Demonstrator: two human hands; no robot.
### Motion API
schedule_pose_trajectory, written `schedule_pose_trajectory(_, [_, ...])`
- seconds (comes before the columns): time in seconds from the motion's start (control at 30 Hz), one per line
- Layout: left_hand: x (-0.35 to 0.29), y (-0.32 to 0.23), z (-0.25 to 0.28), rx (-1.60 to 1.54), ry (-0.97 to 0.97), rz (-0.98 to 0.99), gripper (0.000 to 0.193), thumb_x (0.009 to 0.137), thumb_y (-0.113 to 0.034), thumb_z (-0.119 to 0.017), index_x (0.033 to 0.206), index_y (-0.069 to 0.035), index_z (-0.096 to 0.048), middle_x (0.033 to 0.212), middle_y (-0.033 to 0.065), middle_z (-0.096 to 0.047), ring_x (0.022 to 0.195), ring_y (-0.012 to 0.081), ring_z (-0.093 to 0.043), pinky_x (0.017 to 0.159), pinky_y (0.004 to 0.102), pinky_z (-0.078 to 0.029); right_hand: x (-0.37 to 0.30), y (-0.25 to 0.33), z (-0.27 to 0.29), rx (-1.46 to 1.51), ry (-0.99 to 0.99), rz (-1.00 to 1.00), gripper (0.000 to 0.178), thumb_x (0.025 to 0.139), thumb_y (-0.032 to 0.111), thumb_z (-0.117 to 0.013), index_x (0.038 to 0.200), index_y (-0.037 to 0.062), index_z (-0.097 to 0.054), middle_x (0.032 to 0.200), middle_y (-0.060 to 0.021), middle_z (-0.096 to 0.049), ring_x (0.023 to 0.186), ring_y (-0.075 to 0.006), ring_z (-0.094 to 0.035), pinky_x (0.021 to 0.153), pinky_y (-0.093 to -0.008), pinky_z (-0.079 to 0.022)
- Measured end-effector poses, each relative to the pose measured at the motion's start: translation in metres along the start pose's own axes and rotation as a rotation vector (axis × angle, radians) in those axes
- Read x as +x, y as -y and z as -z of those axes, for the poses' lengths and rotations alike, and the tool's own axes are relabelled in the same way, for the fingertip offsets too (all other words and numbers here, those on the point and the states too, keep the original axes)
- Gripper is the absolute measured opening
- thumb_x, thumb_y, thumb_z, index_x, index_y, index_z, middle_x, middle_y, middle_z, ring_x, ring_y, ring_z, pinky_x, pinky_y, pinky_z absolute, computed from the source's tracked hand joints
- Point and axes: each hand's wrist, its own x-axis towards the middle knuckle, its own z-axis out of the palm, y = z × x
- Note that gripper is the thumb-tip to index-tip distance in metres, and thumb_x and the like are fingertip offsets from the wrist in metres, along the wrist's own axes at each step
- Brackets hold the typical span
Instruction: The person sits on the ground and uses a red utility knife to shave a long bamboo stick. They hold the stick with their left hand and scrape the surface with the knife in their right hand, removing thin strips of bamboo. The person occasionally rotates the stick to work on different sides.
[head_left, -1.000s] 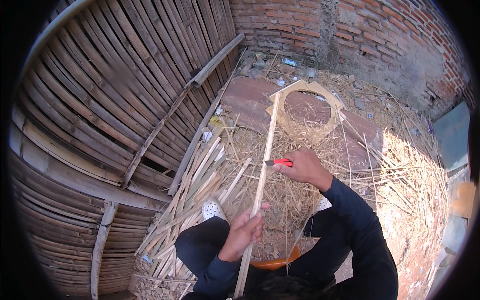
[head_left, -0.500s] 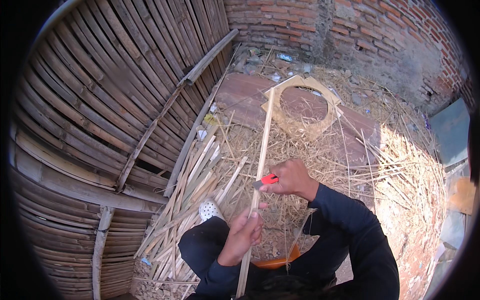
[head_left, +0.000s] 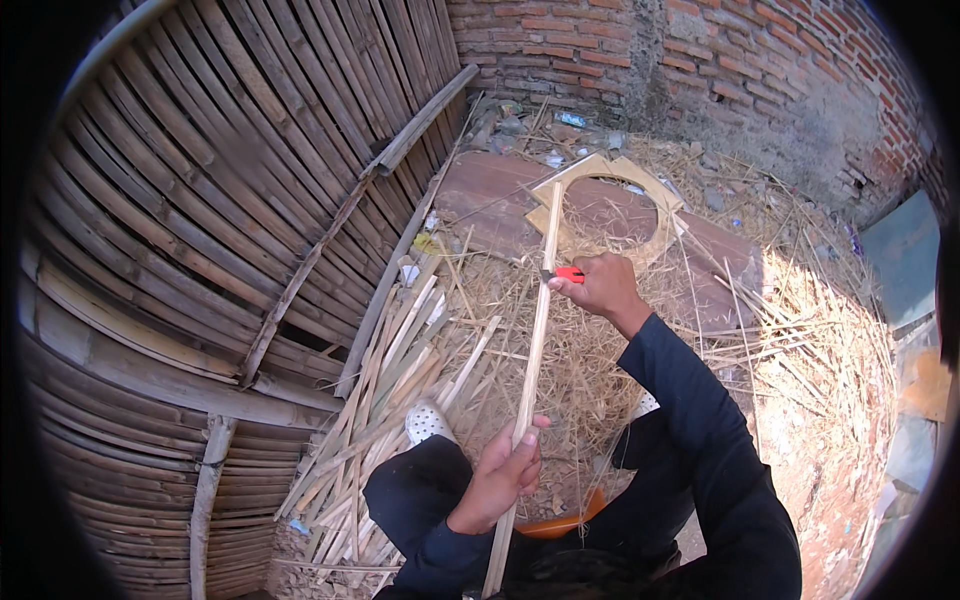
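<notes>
Head view: your left hand (head_left: 500,478) pinches pale strip (head_left: 535,365) toward lower end; your right hand (head_left: 605,285) clenches red knife (head_left: 570,274), blade at strip's upper part, near holed board (head_left: 668,202).

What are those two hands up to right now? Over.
Left hand around pale strip, nearer the body. Right hand gripping red-handled knife, blade at strip farther out. Shavings below, ring-shaped board by strip's far end; nothing visibly blocking the blade.
</notes>
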Motion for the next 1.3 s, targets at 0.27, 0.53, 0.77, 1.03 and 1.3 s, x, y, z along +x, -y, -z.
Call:
schedule_pose_trajectory(0.27, [-0.006, 0.015, -0.006, 0.039, 0.092, 0.071, 0.029, 0.101, -0.024, -0.041, 0.126, -0.008, -0.041, 0.069, -0.0055, -0.031, 0.053, 0.0032, -0.027, 0.048, 0.0195, -0.027, 0.02, -0.066, -0.004, -0.068, -0.08, -0.218, 0.073, 0.077, 0.073, -0.048, 0.068, 0.0033, -0.068, 0.057, -0.0184, -0.059, 0.058, -0.0371, -0.061, 0.054, -0.0478, -0.045])
schedule_pose_trajectory(0.53, [-0.004, 0.041, -0.01, 0.263, 0.262, 0.064, 0.03, 0.102, -0.028, -0.041, 0.125, -0.009, -0.044, 0.07, -0.0055, -0.033, 0.054, 0.0029, -0.029, 0.049, 0.0196, -0.028, 0.027, -0.134, -0.004, -0.027, 0.095, -0.817, 0.084, 0.081, 0.077, -0.036, 0.082, 0.0, -0.07, 0.086, -0.0255, -0.066, 0.083, -0.0391, -0.065, 0.071, -0.046, -0.049])
schedule_pose_trajectory(0.77, [0.005, 0.033, 0.01, 0.079, 0.05, 0.154, 0.03, 0.102, -0.028, -0.038, 0.118, -0.005, -0.05, 0.068, -0.0051, -0.036, 0.049, 0.0015, -0.032, 0.046, 0.0176, -0.03, -0.013, -0.123, 0.024, -0.094, 0.371, -0.69, 0.088, 0.081, 0.077, -0.034, 0.082, -0.0035, -0.07, 0.082, -0.0248, -0.067, 0.082, -0.0383, -0.066, 0.073, -0.0448, -0.05])
schedule_pose_trajectory(1.03, [0.017, 0.004, 0.014, -0.107, -0.03, -0.038, 0.032, 0.102, -0.029, -0.035, 0.104, 0.0, -0.05, 0.062, 0.0021, -0.045, 0.047, 0.0116, -0.047, 0.048, 0.0245, -0.041, -0.046, 0.032, 0.043, 0.152, 0.354, 0.041, 0.065, 0.077, 0.072, -0.052, 0.069, 0.0103, -0.069, 0.055, -0.0146, -0.059, 0.053, -0.0335, -0.06, 0.05, -0.0422, -0.045])
schedule_pose_trajectory(1.3, [0.026, 0.007, 0.013, -0.192, 0.042, 0.002, 0.031, 0.102, -0.034, -0.032, 0.087, -0.009, -0.044, 0.054, -0.0012, -0.034, 0.035, 0.0086, -0.029, 0.041, 0.0235, -0.032, -0.057, 0.035, 0.022, 0.123, 0.166, 0.278, 0.067, 0.068, 0.078, -0.056, 0.053, 0.0124, -0.06, 0.043, -0.0067, -0.05, 0.037, -0.0258, -0.051, 0.039, -0.0361, -0.038])
